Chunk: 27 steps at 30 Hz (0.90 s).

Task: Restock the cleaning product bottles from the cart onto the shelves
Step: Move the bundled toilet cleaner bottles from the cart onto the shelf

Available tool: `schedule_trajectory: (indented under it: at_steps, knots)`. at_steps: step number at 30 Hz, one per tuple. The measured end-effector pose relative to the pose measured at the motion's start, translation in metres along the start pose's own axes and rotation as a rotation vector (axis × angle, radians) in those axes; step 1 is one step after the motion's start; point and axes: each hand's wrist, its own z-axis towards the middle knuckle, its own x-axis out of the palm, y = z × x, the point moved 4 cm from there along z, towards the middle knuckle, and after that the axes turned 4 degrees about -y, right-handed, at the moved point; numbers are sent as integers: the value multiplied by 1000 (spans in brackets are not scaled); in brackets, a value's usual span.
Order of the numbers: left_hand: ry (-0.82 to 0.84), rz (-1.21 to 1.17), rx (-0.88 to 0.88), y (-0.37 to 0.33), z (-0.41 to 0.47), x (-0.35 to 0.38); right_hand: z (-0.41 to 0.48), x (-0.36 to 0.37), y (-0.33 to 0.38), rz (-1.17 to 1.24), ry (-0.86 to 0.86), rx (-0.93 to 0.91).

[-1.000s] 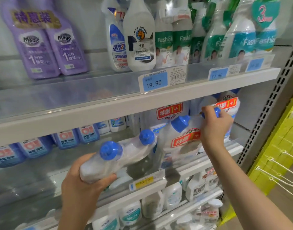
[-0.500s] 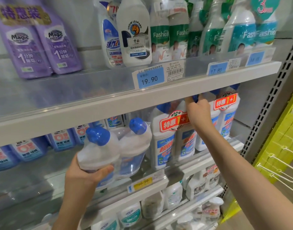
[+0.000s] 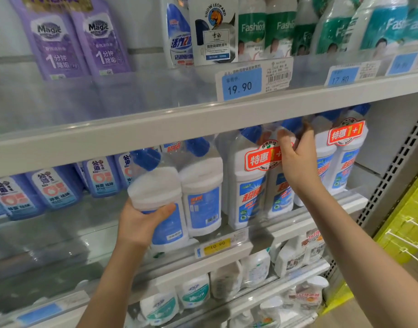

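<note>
- White plastic in the left hand (image 3: pixel 141 223): grips the held twin-pack (image 3: pixel 198 197) of blue-capped bottles round its near bottle, thumb across the front, fingers curled behind.
- Stands upright now, where a second ago it lay tipped almost flat with caps pointing right; base down at the front rail of the middle shelf (image 3: pixel 274 235), though cannot tell whether it is resting there.
- Just right of that hand and lower, yellow price tag (image 3: pixel 216 245) on the rail.
- Further right and higher, right hand (image 3: pixel 298 162) clutching the shelved twin-pack (image 3: pixel 250 185) at its shoulder, fingers closed on the wrap, hiding part of the red sticker.
- Sat higher half a second ago, up by the caps under the upper shelf (image 3: pixel 132 138).
- Directly left of the right hand, shelved twin-pack close against the held one, both upright.
- Right of the right hand, third twin-pack (image 3: pixel 343 166) with the same red sticker, in the same spot as before.
- Left of the left hand and deeper in, blue bottles (image 3: pixel 54 188) in a row.
- Above both hands, blue price tag (image 3: pixel 241 85) and purple pouches (image 3: pixel 80 43).
</note>
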Motion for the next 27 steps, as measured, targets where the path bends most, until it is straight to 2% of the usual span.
schedule_trajectory:
  at_steps: [7,14,16,17,21,25,27]
  knots:
    - [20,-11,-67,-3,9,1,-21,-8,-19,-273,37,-29]
    - [69,-6,-83,-4,5,3,-65,-9,-4,-477,3,-135]
    - [87,-15,-80,-4,2,4,-89,-4,9,-470,-6,-253]
    - [97,-22,-76,-5,1,4,-100,2,11,-447,42,-280]
    - [114,-25,-80,-5,-2,5,-129,33,5,-364,301,-182]
    - [138,18,-102,0,-14,3,-139,47,6,-315,363,-151]
    - [94,149,-98,10,-24,-6,-138,50,7,-305,356,-116]
